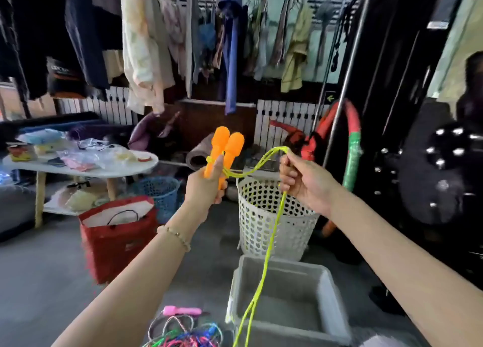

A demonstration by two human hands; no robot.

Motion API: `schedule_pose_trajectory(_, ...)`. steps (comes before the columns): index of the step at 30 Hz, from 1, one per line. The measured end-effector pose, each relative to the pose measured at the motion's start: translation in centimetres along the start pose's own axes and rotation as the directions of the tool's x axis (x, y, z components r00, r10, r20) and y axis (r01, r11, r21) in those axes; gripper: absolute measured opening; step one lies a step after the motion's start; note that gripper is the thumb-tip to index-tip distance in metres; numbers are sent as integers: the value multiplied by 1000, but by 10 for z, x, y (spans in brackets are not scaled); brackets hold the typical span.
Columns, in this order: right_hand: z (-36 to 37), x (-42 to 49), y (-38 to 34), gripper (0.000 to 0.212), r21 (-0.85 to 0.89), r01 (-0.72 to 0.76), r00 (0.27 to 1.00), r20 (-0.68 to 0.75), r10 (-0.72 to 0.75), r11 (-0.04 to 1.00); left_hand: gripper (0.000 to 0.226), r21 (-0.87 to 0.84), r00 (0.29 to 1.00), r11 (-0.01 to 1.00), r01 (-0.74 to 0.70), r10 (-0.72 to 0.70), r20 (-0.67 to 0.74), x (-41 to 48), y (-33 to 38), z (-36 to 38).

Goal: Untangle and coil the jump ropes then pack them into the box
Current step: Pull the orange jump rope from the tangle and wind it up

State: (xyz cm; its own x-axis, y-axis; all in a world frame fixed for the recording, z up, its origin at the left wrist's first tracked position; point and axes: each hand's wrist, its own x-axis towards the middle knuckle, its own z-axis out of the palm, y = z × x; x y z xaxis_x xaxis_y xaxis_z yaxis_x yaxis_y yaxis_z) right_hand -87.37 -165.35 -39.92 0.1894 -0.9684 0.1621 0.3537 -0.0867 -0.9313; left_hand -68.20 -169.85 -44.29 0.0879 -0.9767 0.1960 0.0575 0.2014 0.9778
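The grey box [300, 312] on the floor looks empty, so nothing seems packed yet. Just left of it, a pile of ropes [183, 339] lies tangled and is probably still to be sorted. A yellow rope [271, 239] hangs down across the box's left rim, free of the pile but barely coiled. Above the box, the right hand [303, 182] has its fingers curled round a bend of that rope. The left hand [203, 187], higher and left of the box, wraps its fingers round both orange handles [227, 148].

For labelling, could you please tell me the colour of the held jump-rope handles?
The handles are orange; head view.
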Motion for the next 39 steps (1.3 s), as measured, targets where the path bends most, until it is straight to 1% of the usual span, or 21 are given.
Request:
schedule_pose_trajectory(3,-40,-32,24,31,-24,-104,989,-105,101,994,46,32,997,999,18,-20,76,-14,-23,28)
schedule_pose_trajectory(4,-55,-43,33,28,-82,-162,980,-129,151,983,47,55,995,998,23,-28,99,-19,-29,37)
schedule_pose_trajectory(6,-86,-63,51,16,-304,-289,952,-190,239,908,47,86,987,995,49,-61,151,-27,-41,55)
schedule_pose_trajectory(7,-99,-72,59,20,-435,-353,933,-229,277,829,47,89,980,994,67,-83,180,-32,-47,63)
schedule_pose_trajectory(9,-121,-81,74,52,-668,-406,914,-285,290,624,46,107,963,990,95,-118,240,-39,-58,80)
schedule_pose_trajectory(10,-127,-80,82,64,-736,-385,922,-278,269,557,46,124,955,987,102,-132,266,-42,-64,89)
schedule_pose_trajectory(11,-127,-78,87,69,-766,-333,942,-241,234,550,45,139,947,984,111,-147,287,-44,-70,97)
schedule_pose_trajectory(12,-126,-74,95,68,-757,-277,960,-192,203,592,45,147,940,981,128,-167,298,-46,-75,106)
schedule_pose_trajectory(14,-125,-63,113,51,-683,-175,984,-105,142,709,43,140,929,977,160,-197,312,-45,-84,118)
schedule_pose_trajectory(17,-122,-52,135,22,-629,-62,998,-57,34,775,45,163,927,976,141,-188,326,-37,-97,127)
schedule_pose_trajectory(20,-123,-44,147,13,-464,-65,988,-154,-8,884,44,180,935,971,155,-203,292,-25,-111,125)
schedule_pose_trajectory(21,-124,-41,148,14,-402,-85,983,-182,12,911,44,172,937,969,177,-220,273,-20,-117,122)
schedule_pose_trajectory(23,-128,-33,149,20,-372,-141,976,-208,65,917,44,167,939,965,203,-240,244,-12,-130,117)
schedule_pose_trajectory(25,-132,-25,150,24,-506,-175,974,-215,73,845,45,163,942,963,214,-248,227,-6,-141,116)
schedule_pose_trajectory(26,-134,-23,152,26,-607,-179,974,-219,53,775,45,164,943,962,220,-252,215,-4,-146,116)
schedule_pose_trajectory(28,-137,-22,157,25,-794,-173,976,-216,-4,582,45,162,946,958,238,-266,185,-1,-157,116)
schedule_pose_trajectory(30,-142,-25,164,16,-915,-140,981,-179,-69,377,46,136,946,951,279,-296,129,3,-169,111)
schedule_pose_trajectory(32,-143,-26,166,8,-960,-120,983,-151,-107,253,45,122,944,942,312,-322,73,10,-178,99)
schedule_pose_trajectory(33,-143,-24,165,9,-965,-105,985,-135,-110,240,44,134,944,939,316,-326,60,13,-182,93)
schedule_pose_trajectory(36,-140,-19,166,17,-960,-10,995,-39,-96,279,46,184,947,936,301,-316,54,18,-189,83)
schedule_pose_trajectory(39,-137,-19,173,25,-954,-17,997,-39,-65,299,46,224,941,923,312,-333,65,19,-197,78)
